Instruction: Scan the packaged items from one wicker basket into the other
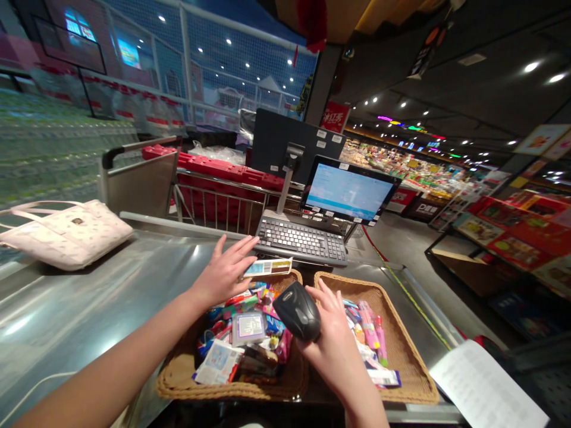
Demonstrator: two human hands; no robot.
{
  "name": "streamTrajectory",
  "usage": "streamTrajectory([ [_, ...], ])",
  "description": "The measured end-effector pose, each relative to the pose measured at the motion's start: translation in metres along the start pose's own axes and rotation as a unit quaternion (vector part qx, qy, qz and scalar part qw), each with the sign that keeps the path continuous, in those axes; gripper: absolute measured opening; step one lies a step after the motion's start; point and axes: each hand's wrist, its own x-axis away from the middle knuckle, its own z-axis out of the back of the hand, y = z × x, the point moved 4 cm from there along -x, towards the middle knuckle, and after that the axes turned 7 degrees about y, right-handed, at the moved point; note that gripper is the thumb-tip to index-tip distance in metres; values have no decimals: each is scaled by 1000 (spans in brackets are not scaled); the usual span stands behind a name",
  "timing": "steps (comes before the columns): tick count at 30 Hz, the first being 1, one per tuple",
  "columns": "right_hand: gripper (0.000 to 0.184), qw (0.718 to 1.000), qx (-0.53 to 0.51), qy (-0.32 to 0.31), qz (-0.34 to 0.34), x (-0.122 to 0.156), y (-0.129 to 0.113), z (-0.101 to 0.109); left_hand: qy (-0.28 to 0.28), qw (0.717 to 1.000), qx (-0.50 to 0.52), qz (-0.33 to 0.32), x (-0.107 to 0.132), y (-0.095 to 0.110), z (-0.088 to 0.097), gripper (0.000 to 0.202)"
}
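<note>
In my right hand point(328, 333) is a black barcode scanner point(298, 312), its head pointing up and left over the left wicker basket point(232, 390). My left hand point(228, 268) grips one end of a slim flat box point(270, 267) with a white, blue and gold face, above that basket's far edge. The grip itself is partly hidden behind the fingers. Small packaged goods fill the left basket, among them a clear plastic case point(248, 328) and a white packet point(218, 361). The right wicker basket point(404, 333) holds pink tubes point(368, 324) and several small packs.
Beyond the baskets stand a keyboard point(301, 239), a lit screen point(350, 190) and a second monitor turned away point(292, 145). A pale handbag point(74, 232) lies on the metal counter point(165, 270) at left. A printed sheet point(488, 383) sits at the right corner. Behind is a metal cart point(218, 205).
</note>
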Motion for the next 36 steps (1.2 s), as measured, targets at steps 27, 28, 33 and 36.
streamTrajectory([
  [27,56,996,-37,-84,-13,-7,-15,-25,-56,986,-44,148,107,-11,3,22],
  [28,57,996,-36,-86,-15,-8,-15,-26,-70,984,-54,152,111,-11,1,24],
  [33,58,995,-36,-96,-18,-9,-14,-31,-131,972,-82,176,127,-8,-10,24],
  [36,58,994,-41,-99,-22,-9,-14,-32,-159,966,-93,183,133,-7,-16,26],
])
